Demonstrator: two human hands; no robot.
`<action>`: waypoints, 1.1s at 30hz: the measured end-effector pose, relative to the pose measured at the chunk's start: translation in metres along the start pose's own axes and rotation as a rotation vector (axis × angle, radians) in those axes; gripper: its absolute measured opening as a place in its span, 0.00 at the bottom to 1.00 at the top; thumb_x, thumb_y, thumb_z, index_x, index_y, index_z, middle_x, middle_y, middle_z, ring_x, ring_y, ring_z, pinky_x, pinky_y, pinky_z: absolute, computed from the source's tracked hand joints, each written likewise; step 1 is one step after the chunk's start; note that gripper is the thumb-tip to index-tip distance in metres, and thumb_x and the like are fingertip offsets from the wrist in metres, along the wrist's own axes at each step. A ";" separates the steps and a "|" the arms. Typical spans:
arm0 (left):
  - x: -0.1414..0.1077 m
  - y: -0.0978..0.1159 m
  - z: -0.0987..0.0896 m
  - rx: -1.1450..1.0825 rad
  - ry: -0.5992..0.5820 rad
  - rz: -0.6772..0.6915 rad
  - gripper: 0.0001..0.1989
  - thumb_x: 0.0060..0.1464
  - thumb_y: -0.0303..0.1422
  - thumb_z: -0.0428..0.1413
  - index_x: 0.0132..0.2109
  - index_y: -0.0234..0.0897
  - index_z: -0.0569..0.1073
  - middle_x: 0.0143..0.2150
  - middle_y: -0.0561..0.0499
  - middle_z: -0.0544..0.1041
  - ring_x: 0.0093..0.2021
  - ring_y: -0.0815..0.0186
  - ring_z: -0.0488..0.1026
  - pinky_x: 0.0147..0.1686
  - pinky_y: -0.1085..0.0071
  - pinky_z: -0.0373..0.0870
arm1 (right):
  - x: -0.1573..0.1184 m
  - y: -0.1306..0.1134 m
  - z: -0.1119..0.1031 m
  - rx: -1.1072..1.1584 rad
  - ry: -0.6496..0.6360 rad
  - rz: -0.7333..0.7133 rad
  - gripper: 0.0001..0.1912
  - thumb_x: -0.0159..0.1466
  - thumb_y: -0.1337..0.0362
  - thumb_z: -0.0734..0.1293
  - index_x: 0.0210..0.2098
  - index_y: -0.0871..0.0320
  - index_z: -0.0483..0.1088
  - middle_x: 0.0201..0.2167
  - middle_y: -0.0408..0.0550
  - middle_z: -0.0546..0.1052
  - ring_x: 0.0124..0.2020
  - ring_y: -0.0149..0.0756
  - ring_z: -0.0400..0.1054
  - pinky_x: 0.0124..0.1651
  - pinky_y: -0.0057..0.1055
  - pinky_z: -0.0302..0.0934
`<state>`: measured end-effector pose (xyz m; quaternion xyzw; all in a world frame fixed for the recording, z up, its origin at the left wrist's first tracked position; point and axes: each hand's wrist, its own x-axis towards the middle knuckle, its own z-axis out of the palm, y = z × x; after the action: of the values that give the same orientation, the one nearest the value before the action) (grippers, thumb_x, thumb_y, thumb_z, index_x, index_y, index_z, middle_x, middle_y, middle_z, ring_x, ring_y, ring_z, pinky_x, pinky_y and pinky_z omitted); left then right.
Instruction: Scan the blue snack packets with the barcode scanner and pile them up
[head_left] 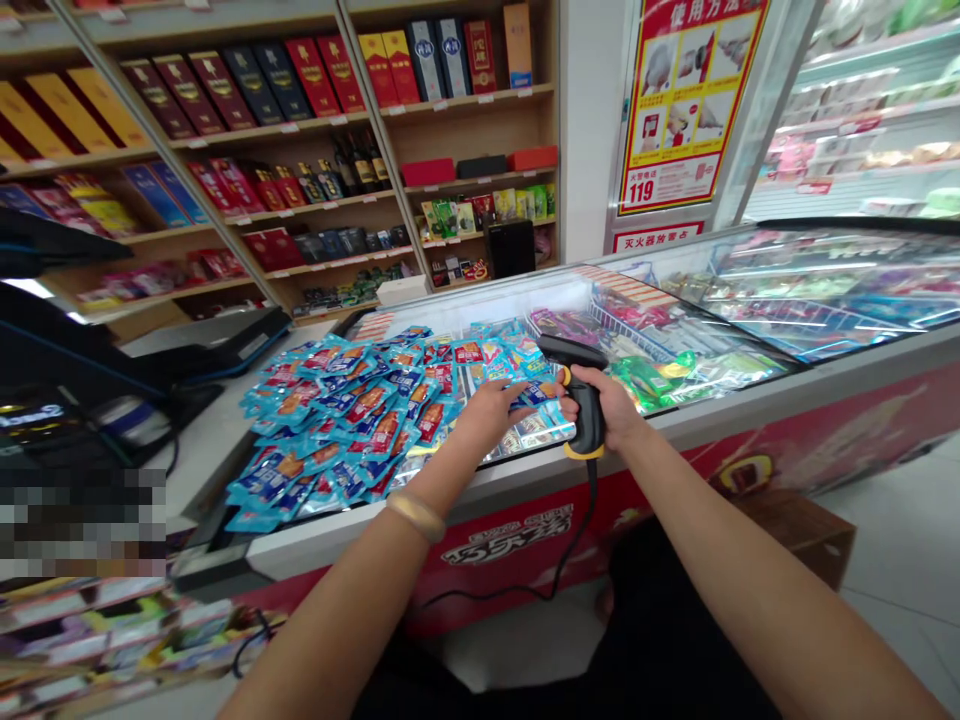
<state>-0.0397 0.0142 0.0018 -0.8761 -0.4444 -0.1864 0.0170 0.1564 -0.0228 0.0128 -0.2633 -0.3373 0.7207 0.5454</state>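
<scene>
In my right hand [615, 405] is a black and yellow barcode scanner [586, 415], gripped by its handle, with its head over the freezer's glass top. My left hand [491, 408] is closed on the edge of a small blue snack packet [541, 391], just left of the scanner. A big loose heap of similar blue snack packets [352, 400], with red or dark blue labels, lies on the glass to the left of my hands. The scanner's cable [577, 540] hangs down the freezer's front.
The chest freezer [517, 500] has a red front and glass lids, with bagged goods inside. Dark checkout equipment [67, 370] stands on a counter at left. Shelves of boxes [300, 130] and bottles line the back wall. A cardboard box [802, 530] sits on the floor at right.
</scene>
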 end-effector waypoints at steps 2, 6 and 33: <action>-0.009 -0.010 -0.004 -0.110 0.061 -0.038 0.21 0.55 0.38 0.60 0.54 0.36 0.74 0.50 0.40 0.76 0.51 0.54 0.74 0.54 0.61 0.68 | 0.002 0.004 0.006 0.001 0.009 0.017 0.11 0.55 0.58 0.69 0.30 0.58 0.67 0.24 0.42 0.69 0.18 0.24 0.57 0.20 0.23 0.57; -0.025 -0.017 -0.010 -0.338 0.184 -0.100 0.22 0.49 0.27 0.60 0.53 0.39 0.74 0.52 0.44 0.75 0.52 0.57 0.73 0.56 0.60 0.68 | 0.001 0.006 0.007 -0.024 0.004 0.023 0.11 0.55 0.58 0.69 0.30 0.59 0.67 0.24 0.42 0.70 0.18 0.24 0.57 0.20 0.22 0.57; -0.024 -0.009 -0.010 -1.521 0.634 -0.590 0.21 0.45 0.48 0.62 0.38 0.38 0.69 0.31 0.53 0.73 0.39 0.60 0.76 0.39 0.54 0.80 | -0.005 0.019 0.026 -0.381 -0.196 0.148 0.14 0.53 0.56 0.72 0.28 0.61 0.70 0.22 0.43 0.71 0.15 0.24 0.61 0.16 0.23 0.57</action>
<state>-0.0629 -0.0014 0.0018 -0.4059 -0.3826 -0.6639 -0.4981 0.1266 -0.0359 0.0150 -0.3144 -0.4986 0.7041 0.3960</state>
